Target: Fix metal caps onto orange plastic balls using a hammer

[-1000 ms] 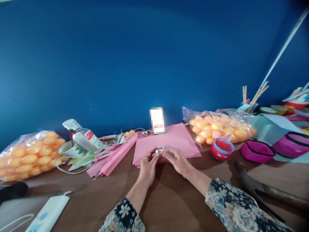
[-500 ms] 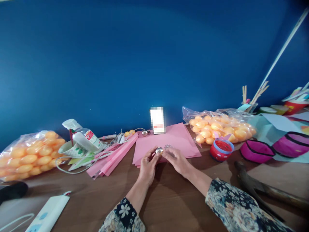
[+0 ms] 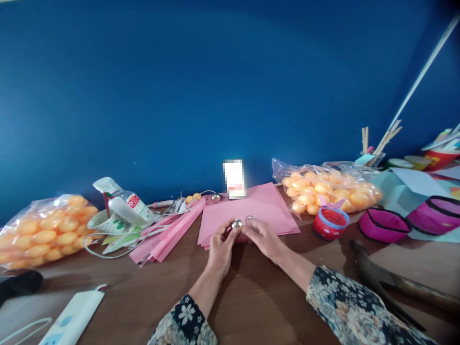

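A small shiny silver ball (image 3: 236, 224) is pinched in the fingertips of my left hand (image 3: 220, 247), over the near edge of the pink paper sheets (image 3: 247, 203). My right hand (image 3: 264, 237) is closed beside it, its thumb and finger close to the ball's right side. Behind the right fingertips a small silvery piece (image 3: 251, 218) shows in part; whether the fingers hold it is hard to make out. Another silver ball (image 3: 215, 198) lies at the back left of the sheets. A blurred-out white upright object (image 3: 235, 179) stands behind them.
Bags of orange balls (image 3: 46, 237) lie left and right. Folded pink strips (image 3: 179, 230), a cable and a bottle (image 3: 134, 206) are left of the sheets. To the right are a red cup (image 3: 328, 227), magenta bands (image 3: 384, 225) and a dark hammer-like tool (image 3: 406, 282). A power strip (image 3: 74, 316) lies front left.
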